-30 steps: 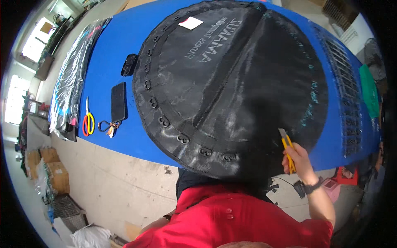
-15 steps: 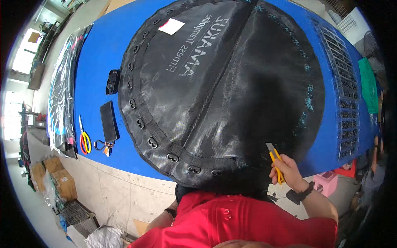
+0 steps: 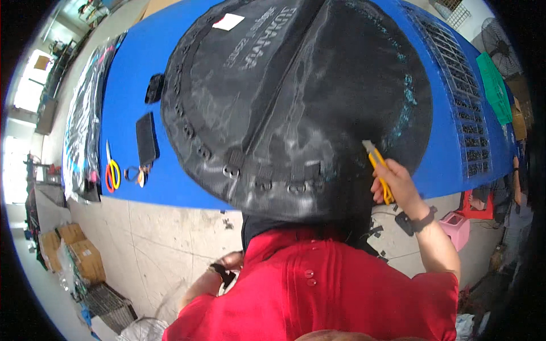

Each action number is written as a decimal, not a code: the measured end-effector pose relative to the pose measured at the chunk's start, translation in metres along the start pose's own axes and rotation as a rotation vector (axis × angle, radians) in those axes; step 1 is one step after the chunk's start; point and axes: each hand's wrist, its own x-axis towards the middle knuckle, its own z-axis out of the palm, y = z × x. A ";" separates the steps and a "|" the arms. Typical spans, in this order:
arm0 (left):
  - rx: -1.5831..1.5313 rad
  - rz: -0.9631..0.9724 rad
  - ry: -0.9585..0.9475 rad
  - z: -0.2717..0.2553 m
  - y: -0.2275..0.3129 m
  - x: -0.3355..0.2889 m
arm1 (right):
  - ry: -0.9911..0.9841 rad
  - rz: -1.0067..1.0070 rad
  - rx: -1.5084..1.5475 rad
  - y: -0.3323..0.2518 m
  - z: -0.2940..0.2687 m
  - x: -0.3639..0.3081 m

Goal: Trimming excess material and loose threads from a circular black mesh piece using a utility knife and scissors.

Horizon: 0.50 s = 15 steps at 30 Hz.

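My right hand is closed around a yellow box cutter, its blade pointing up and away over a large round black trampoline mat. Dark metal rings sit on webbing tabs along the near and left rim of the mat, and bluish scraps are scattered along its right side. A white tag lies on the far left of the mat. Low at my left side is my left hand, beside my red shirt; its fingers are hidden.
On the blue table lie scissors, a dark phone, a black case and plastic-wrapped goods. At the right are a compartmented tray of small dark parts and a green piece. A pink stool stands beyond.
The view has tilted, so the mat and table appear higher in the picture. My right hand still holds the box cutter, slightly farther forward over the mat. More of my left hand shows.
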 end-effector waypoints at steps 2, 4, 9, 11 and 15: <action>0.250 0.106 0.094 -0.038 -0.033 0.023 | 0.018 -0.075 -0.028 0.006 0.002 0.003; 0.199 0.187 0.211 -0.053 -0.041 0.031 | 0.033 -0.103 -0.041 0.010 0.007 0.004; -0.103 0.487 0.391 -0.047 -0.001 0.004 | 0.122 -0.246 -0.054 0.014 0.015 -0.013; -0.042 0.632 0.416 -0.037 0.026 -0.027 | 0.141 -0.271 -0.037 0.012 0.022 -0.022; 0.138 0.717 0.517 -0.010 0.072 -0.102 | 0.130 -0.432 -0.100 0.006 0.041 -0.037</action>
